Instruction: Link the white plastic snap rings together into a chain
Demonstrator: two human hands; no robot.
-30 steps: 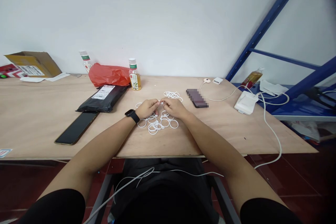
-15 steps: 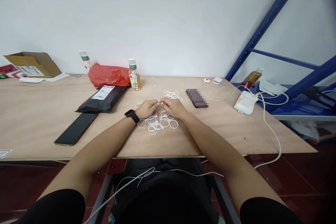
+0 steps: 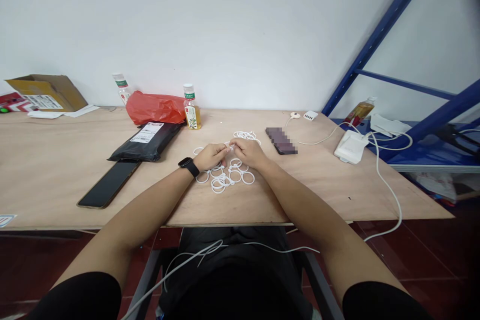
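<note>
My left hand (image 3: pixel 211 156), with a black watch on the wrist, and my right hand (image 3: pixel 250 152) meet fingertip to fingertip above the wooden table (image 3: pixel 56 170). Both are pinched on a small white ring (image 3: pixel 229 148) held between them. Under and in front of the hands lies a loose pile of several white rings (image 3: pixel 228 177). A second small heap of white rings (image 3: pixel 246 135) lies just beyond my right hand.
A black phone (image 3: pixel 108 183) and a black parcel bag (image 3: pixel 148 140) lie to the left. A red bag (image 3: pixel 155 107), two bottles and a cardboard box (image 3: pixel 45 91) stand at the back. Another phone (image 3: pixel 281 140), a white charger (image 3: pixel 351 146) with cables and blue shelving (image 3: pixel 412 90) are on the right.
Almost nothing moved. Both hands stay pinched together over the rings, with only a slight shift of the fingertips.
</note>
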